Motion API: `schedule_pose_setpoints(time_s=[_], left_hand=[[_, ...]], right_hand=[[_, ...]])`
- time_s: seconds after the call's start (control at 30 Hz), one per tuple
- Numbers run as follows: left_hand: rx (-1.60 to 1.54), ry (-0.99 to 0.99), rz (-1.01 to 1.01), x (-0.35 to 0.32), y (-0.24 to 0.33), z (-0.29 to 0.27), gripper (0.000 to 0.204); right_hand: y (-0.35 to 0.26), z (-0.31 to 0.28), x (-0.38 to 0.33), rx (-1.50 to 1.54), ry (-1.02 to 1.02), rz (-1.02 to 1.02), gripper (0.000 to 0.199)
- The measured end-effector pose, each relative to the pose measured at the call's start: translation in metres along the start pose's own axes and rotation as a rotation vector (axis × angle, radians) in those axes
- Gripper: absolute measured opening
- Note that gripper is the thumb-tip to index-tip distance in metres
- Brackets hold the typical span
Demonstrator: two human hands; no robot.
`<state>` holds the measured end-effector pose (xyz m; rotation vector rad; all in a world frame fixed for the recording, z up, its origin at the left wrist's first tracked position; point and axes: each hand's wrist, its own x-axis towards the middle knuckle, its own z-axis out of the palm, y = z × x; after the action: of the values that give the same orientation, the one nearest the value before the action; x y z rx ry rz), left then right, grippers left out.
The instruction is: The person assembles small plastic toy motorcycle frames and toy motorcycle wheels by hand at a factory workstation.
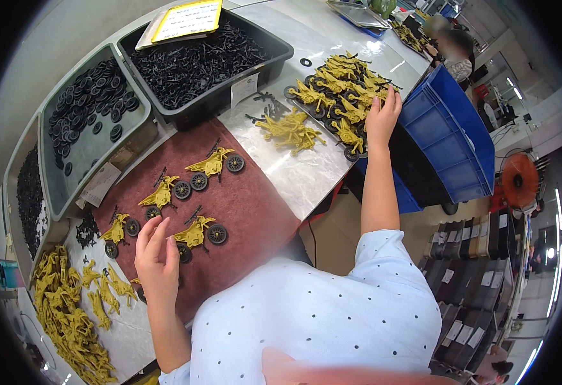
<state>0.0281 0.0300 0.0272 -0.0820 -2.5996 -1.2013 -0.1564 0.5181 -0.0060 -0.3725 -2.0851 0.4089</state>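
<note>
My left hand [159,256] is over the maroon cloth [249,218], its fingers loosely bent and apart, with nothing seen in them. Closest to its fingertips is a yellow toy motorcycle [194,233] with black wheels. Several more lie on the cloth, among them one toy motorcycle [212,163] at the far end and another [119,230] left of my hand. My right hand [383,119] reaches out to the right edge of a heap of assembled yellow toy motorcycles [342,96]. Its fingers are stretched out; whether they touch the heap I cannot tell.
Grey bins hold black wheels [88,109] and small black parts [197,61]; a yellow-edged sheet [188,19] rests on the latter. Loose yellow bodies [290,130] and a larger yellow pile [66,314] lie on the table. Blue crates [451,135] stand right. A person [457,54] sits beyond.
</note>
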Motion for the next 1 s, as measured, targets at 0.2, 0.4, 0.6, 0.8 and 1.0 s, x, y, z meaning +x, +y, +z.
schedule_pose_setpoints(time_s=[0.2,0.4,0.6,0.8,1.0], left_hand=[[0.015,-0.014,0.036,0.001,0.002,0.001,0.032],[0.079,-0.153,0.084,0.007,0.007,0.014,0.03],[0.147,-0.133,0.091,0.001,0.009,0.008,0.029],[0.163,-0.094,0.004,-0.008,-0.008,-0.005,0.029],[0.239,-0.13,0.088,-0.004,-0.015,0.002,0.035]], right_hand=[[-0.042,-0.041,-0.03,0.272,-0.204,0.104,0.02],[-0.089,-0.033,-0.072,0.399,-0.689,-0.395,0.043],[-0.111,-0.016,-0.068,-0.031,-0.98,-0.494,0.068],[-0.105,0.01,-0.054,0.12,-1.056,-0.386,0.072],[-0.098,0.027,-0.024,0.065,-1.212,-0.49,0.047]])
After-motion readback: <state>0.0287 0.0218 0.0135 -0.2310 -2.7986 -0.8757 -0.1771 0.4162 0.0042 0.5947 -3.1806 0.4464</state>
